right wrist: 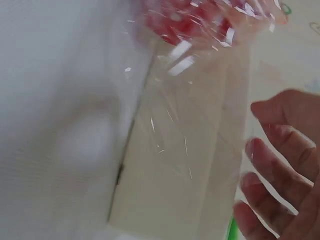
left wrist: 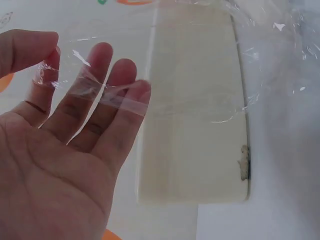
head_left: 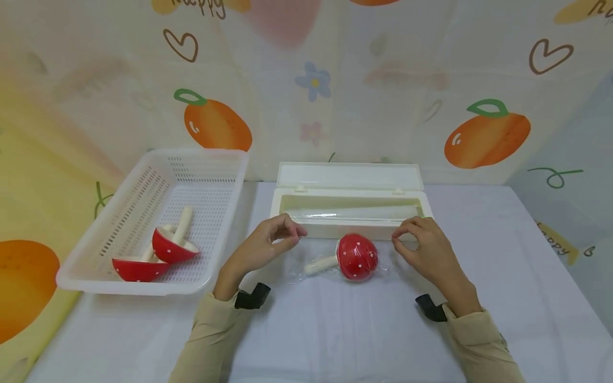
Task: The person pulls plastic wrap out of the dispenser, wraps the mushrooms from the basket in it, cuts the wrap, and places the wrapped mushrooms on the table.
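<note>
My left hand (head_left: pixel 256 247) pinches clear plastic wrap (left wrist: pixel 200 107) between thumb and forefinger, its other fingers extended behind the film. On the opposite side my right hand (head_left: pixel 428 252) brings thumb and forefinger together at the film's edge. Between the hands, a red, white-dotted ladle (head_left: pixel 357 257) lies bowl side down on the table, its cream handle pointing left and crinkled film around it. Right behind is a long white box (head_left: pixel 354 232), lid raised, with a roll of film (head_left: pixel 354 213) inside.
At the left stands a white perforated basket (head_left: pixel 230 213). Inside are more red dotted ladles (head_left: pixel 170 247) with cream handles. White cloth (head_left: pixel 345 340) covers the table, and a printed curtain (head_left: pixel 373 106) hangs close behind the box.
</note>
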Action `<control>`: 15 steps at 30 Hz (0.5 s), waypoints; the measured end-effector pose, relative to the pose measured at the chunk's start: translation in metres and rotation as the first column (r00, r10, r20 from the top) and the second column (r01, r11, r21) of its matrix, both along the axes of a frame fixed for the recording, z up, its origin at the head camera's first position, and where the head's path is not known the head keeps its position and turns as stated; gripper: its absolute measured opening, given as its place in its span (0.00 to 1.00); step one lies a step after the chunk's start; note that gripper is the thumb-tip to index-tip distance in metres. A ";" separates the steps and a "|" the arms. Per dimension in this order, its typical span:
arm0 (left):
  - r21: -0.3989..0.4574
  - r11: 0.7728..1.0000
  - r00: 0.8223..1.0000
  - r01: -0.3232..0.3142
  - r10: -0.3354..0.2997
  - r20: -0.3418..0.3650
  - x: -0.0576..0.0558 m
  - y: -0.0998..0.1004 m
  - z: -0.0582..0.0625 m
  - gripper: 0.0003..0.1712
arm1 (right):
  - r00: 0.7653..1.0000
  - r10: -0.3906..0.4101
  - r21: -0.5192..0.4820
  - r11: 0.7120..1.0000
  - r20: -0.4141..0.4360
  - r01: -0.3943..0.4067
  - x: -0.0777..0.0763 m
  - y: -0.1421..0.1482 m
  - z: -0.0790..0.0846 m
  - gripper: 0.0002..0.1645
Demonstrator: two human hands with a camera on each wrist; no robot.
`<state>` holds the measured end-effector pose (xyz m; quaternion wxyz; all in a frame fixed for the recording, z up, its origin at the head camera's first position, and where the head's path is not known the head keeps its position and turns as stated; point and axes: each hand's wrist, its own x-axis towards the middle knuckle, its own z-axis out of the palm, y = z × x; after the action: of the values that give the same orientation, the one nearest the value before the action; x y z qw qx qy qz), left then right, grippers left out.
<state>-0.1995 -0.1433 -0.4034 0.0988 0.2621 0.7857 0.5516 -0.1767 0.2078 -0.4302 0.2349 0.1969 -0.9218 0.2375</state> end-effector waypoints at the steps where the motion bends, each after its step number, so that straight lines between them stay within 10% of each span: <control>1: 0.008 1.000 1.000 0.007 -0.008 0.004 0.001 0.001 0.001 0.04 | 1.000 0.013 -0.024 1.000 0.025 -0.012 0.000 0.001 0.002 0.08; 8: 0.071 0.986 0.986 0.148 -0.153 0.063 0.006 0.006 0.005 0.03 | 0.933 0.127 -0.220 0.974 0.337 -0.053 0.005 -0.005 0.012 0.06; 15: 0.041 0.929 0.912 0.367 -0.368 0.183 0.010 0.014 0.002 0.03 | 0.803 0.218 -0.388 0.922 0.554 0.018 0.014 -0.015 0.021 0.11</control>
<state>-0.1896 -0.1294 -0.4018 0.2734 0.3524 0.7080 0.5475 -0.1623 0.1931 -0.4087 -0.0416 0.1146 -0.8741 0.4701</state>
